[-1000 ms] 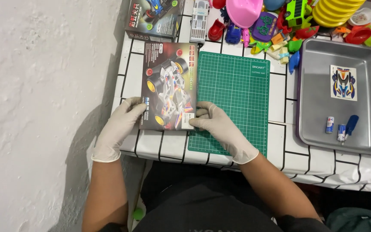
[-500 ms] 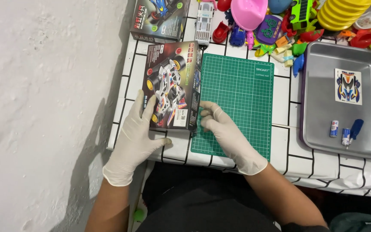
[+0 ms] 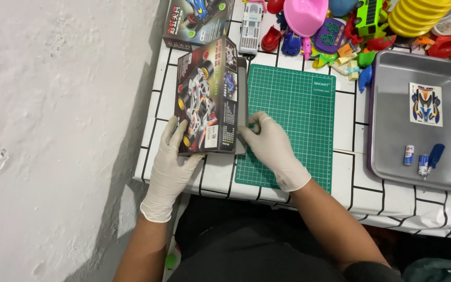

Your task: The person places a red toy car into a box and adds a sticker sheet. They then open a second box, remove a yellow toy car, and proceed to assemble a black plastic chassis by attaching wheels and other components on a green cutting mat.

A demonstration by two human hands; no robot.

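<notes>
A dark toy-car kit box [image 3: 210, 96] with a racing car picture is tilted up on the white tiled table [image 3: 351, 172], its lid lifting off a grey base. My left hand [image 3: 173, 156], in a white glove, grips the box's near left corner. My right hand [image 3: 270, 143], also gloved, pinches the box's near right edge, resting over the green cutting mat [image 3: 298, 120].
A metal tray [image 3: 392, 136] on the right holds a car sticker sheet [image 3: 426, 104], a small battery [image 3: 408, 155] and a blue tool [image 3: 434, 156]. A second kit box [image 3: 194, 21] and a heap of bright plastic toys [image 3: 351, 26] lie along the back. A white wall [image 3: 53, 130] stands left.
The box has been raised from lying flat to tilted on its side, its lid parting from the base. Both hands shifted along its near edge.
</notes>
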